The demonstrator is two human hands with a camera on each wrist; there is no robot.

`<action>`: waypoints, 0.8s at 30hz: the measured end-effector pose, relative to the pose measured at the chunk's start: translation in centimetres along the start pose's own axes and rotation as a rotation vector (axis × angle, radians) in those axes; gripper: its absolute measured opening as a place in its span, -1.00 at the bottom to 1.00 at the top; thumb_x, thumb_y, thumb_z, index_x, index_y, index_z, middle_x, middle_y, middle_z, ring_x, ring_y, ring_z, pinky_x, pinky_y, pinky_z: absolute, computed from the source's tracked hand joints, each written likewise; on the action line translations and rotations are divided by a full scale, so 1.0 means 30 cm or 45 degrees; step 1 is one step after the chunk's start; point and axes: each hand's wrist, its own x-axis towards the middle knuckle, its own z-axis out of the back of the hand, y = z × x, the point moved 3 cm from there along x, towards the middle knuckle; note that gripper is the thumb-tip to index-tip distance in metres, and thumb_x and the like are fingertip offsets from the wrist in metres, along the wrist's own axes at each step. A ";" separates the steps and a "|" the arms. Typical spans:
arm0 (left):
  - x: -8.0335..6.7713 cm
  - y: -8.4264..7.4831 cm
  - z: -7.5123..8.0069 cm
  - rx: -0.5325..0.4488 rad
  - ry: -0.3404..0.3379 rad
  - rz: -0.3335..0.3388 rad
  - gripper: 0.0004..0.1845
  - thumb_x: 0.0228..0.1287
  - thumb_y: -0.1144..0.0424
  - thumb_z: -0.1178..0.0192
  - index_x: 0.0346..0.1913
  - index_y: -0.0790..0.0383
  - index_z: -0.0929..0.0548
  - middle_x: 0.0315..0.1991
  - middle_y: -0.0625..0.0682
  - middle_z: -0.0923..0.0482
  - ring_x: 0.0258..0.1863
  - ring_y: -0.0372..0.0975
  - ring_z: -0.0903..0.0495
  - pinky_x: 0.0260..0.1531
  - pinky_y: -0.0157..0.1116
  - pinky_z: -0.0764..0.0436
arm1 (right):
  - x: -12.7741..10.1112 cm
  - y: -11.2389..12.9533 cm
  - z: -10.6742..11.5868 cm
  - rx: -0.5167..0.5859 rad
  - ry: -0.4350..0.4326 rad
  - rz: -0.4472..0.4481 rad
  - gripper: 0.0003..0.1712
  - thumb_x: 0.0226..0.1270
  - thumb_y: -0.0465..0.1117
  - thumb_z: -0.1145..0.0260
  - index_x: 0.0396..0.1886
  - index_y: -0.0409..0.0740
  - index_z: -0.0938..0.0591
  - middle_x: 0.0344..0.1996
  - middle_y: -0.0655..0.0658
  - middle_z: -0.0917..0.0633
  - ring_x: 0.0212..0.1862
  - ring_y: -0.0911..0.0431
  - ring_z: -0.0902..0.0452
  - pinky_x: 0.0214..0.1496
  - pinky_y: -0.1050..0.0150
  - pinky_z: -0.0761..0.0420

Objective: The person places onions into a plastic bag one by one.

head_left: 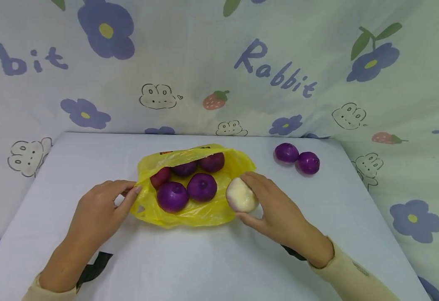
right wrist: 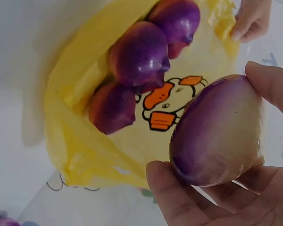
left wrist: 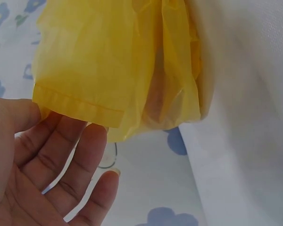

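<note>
A yellow plastic bag (head_left: pixel 204 218) lies with its mouth toward me, several glossy purple onions (head_left: pixel 202 187) inside. My left hand (head_left: pixel 100 211) pinches the bag's left edge between thumb and fingers; in the left wrist view the yellow film (left wrist: pixel 94 61) hangs from those fingertips. At the right side of the mouth, my right hand (head_left: pixel 275 205) grips another onion (head_left: pixel 242 195), its pale cream side facing up. The right wrist view shows this onion (right wrist: pixel 217 132) as purple fading to cream, with thumb and fingers around it and the bag behind.
Two more purple onions (head_left: pixel 297 158) lie side by side at the back right of the white table (head_left: pixel 211 263). A patterned cloth (head_left: pixel 204 54) with rabbits and flowers rises behind the table. Black straps (head_left: pixel 95 267) show at both wrists.
</note>
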 end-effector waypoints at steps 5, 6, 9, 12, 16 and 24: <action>-0.002 0.004 0.000 0.009 0.003 0.004 -0.78 0.31 0.29 -0.44 -0.05 0.32 -0.78 -0.30 0.09 -0.77 -0.30 -0.01 -0.66 -0.32 0.10 -0.67 | 0.033 -0.002 -0.042 0.020 0.032 0.023 -0.06 0.23 0.02 -0.62 0.50 -0.15 -0.38 0.43 -0.15 -0.46 0.35 -0.04 -0.48 0.31 0.02 -0.59; -0.003 0.005 0.000 0.010 0.003 0.006 -0.78 0.31 0.29 -0.44 -0.05 0.32 -0.78 -0.30 0.10 -0.77 -0.30 -0.01 -0.67 -0.33 0.09 -0.67 | 0.040 -0.003 -0.052 0.031 0.041 0.025 -0.06 0.23 0.02 -0.62 0.49 -0.16 -0.38 0.42 -0.15 -0.46 0.34 -0.03 -0.49 0.29 0.03 -0.60; -0.006 0.006 0.001 0.012 0.005 0.012 -0.78 0.31 0.29 -0.45 -0.05 0.32 -0.78 -0.30 0.10 -0.77 -0.30 -0.01 -0.66 -0.34 0.07 -0.68 | 0.063 -0.003 -0.080 0.055 0.070 0.029 -0.07 0.24 0.03 -0.62 0.48 -0.17 -0.39 0.40 -0.15 -0.45 0.31 -0.02 -0.49 0.28 0.05 -0.61; -0.007 0.006 -0.001 0.009 0.001 0.010 -0.79 0.30 0.30 -0.45 -0.06 0.32 -0.79 -0.31 0.08 -0.76 -0.31 -0.03 -0.66 -0.35 0.06 -0.67 | 0.086 -0.001 -0.106 0.054 0.095 0.034 -0.08 0.25 0.02 -0.60 0.49 -0.18 -0.39 0.38 -0.17 -0.45 0.31 -0.03 -0.49 0.25 0.06 -0.63; -0.005 0.003 -0.006 0.004 0.004 0.006 -0.79 0.31 0.30 -0.44 -0.06 0.32 -0.79 -0.32 0.07 -0.76 -0.32 -0.04 -0.66 -0.35 0.04 -0.67 | 0.113 -0.008 -0.133 0.002 0.125 0.015 -0.07 0.28 0.03 -0.58 0.50 -0.23 -0.38 0.37 -0.22 -0.47 0.34 -0.07 -0.48 0.27 0.04 -0.62; 0.001 0.003 -0.006 -0.004 -0.036 -0.033 -0.79 0.25 0.32 -0.48 -0.09 0.31 -0.80 -0.33 0.06 -0.76 -0.35 -0.05 -0.66 -0.37 0.03 -0.66 | 0.150 -0.043 -0.150 -0.033 0.160 -0.101 -0.09 0.32 -0.05 -0.54 0.52 -0.31 -0.34 0.42 -0.35 -0.44 0.42 -0.21 -0.39 0.39 -0.10 -0.49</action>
